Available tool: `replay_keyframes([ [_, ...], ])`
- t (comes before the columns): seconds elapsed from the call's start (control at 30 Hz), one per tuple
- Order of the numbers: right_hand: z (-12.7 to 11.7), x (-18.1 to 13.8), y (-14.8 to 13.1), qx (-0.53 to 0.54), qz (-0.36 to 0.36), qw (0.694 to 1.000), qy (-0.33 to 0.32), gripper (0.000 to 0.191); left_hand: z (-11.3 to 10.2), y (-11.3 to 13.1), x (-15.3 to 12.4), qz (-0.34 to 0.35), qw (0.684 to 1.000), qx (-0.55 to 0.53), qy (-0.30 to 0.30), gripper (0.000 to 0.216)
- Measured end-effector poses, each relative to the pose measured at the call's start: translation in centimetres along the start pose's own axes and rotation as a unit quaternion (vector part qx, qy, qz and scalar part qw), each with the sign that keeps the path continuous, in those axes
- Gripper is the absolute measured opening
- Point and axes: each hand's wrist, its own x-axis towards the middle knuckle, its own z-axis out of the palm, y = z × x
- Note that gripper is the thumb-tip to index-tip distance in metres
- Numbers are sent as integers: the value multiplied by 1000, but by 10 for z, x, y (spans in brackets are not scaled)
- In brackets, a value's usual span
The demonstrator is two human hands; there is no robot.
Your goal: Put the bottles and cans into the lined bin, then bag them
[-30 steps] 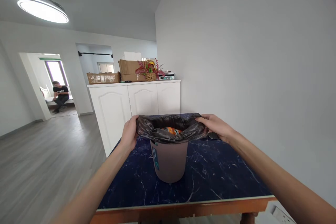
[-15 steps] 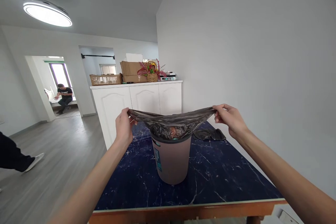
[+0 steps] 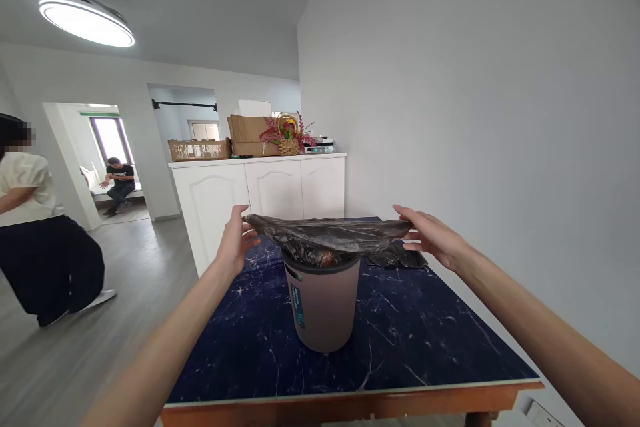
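A pinkish-grey trash bin (image 3: 326,310) stands upright on the table, with a label on its left side. A black garbage bag (image 3: 335,233) sits in its mouth, the upper edge stretched wide to both sides. By the bag's left corner is my left hand (image 3: 233,240), thumb raised and fingers apart. My right hand (image 3: 433,237) is at the right corner, its thumb lifted clear and its fingers spread against or just behind the plastic. Something reddish shows dimly through the bag near the rim. A second piece of black plastic (image 3: 397,256) lies behind the bin on the right.
The table (image 3: 400,340) has a dark blue marbled top, with a white wall (image 3: 475,113) along its right. Beyond it, a white cabinet (image 3: 275,187) carries cardboard boxes (image 3: 200,149) and a flower basket (image 3: 289,147). One person (image 3: 40,233) is at the left; another (image 3: 120,180) sits in the far room.
Both hands have loosened from pinching the bag's corners, thumbs now lifted away. The bag's edge has sagged slightly. A person at the left has come further into view.
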Motion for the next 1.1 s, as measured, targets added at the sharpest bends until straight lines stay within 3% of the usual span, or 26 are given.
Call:
replay_keyframes([
  [0.1,5,4,-10,-46,25,998,-23,51,-1,2,11,-25,999,48,3,46],
  [0.17,7,8,-17,-96,26,994,-32,52,-2,5,18,-60,994,82,-32,48],
  [0.27,7,10,-22,-202,1,978,-57,43,-6,10,21,-104,982,124,-92,46],
  [0.33,7,8,-22,-243,-18,967,-82,36,-11,9,18,-99,975,154,-124,45],
  [0.43,9,3,-19,-252,-44,962,-98,28,-17,6,10,-37,974,166,-152,52],
  [0.5,12,0,-17,-254,-68,961,-86,23,-18,4,7,25,978,155,-141,60],
  [0.67,16,1,-13,-250,-159,955,13,13,-9,6,5,223,965,119,-72,50],
  [0.77,14,0,-11,-214,-208,952,69,16,-6,6,-1,299,949,90,-43,38],
  [0.87,9,-7,-7,-132,-235,958,101,24,-10,5,-10,326,944,55,-10,31],
  [1.1,-18,-37,17,122,-131,984,24,45,-43,-8,-33,300,953,15,-28,28],
])
